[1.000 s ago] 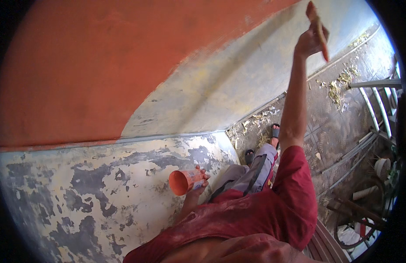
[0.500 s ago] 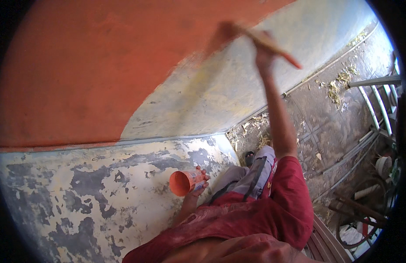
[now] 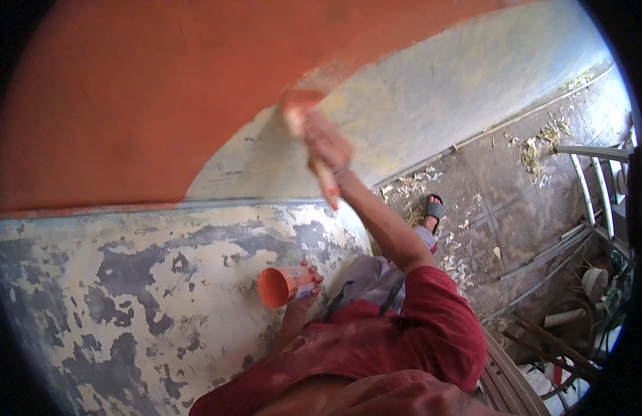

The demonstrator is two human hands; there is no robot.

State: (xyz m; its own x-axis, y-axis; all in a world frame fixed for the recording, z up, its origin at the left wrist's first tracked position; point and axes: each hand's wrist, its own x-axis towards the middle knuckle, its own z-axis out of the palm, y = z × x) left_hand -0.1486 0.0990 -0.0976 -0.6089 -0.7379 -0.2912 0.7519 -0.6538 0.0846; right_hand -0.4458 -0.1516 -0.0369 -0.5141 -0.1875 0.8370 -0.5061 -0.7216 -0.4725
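My right hand [image 3: 329, 144] grips a paintbrush [image 3: 294, 119] by its wooden handle, and motion smears both. The bristles meet the wall [image 3: 265, 163] where fresh orange-red paint [image 3: 127, 104] borders the pale, worn surface. Lower down, my left hand [image 3: 310, 286] is wrapped round a paint-smeared cup [image 3: 279, 286], held tilted with its mouth toward the left. Orange coats the inside of the cup; how much paint it holds I cannot tell.
Below the painted wall is a white and grey surface [image 3: 147, 277] with peeling patches. Dry leaves [image 3: 404, 188] litter the tiled floor [image 3: 497, 208] along the wall's foot. At right stand a metal frame [image 3: 584, 187], a pot [image 3: 594, 283] and a wheel-like ring [image 3: 590, 315].
My right hand has swept the brush left and down along the paint's edge. The left hand still holds the cup. A sandalled foot shows more fully on the floor.
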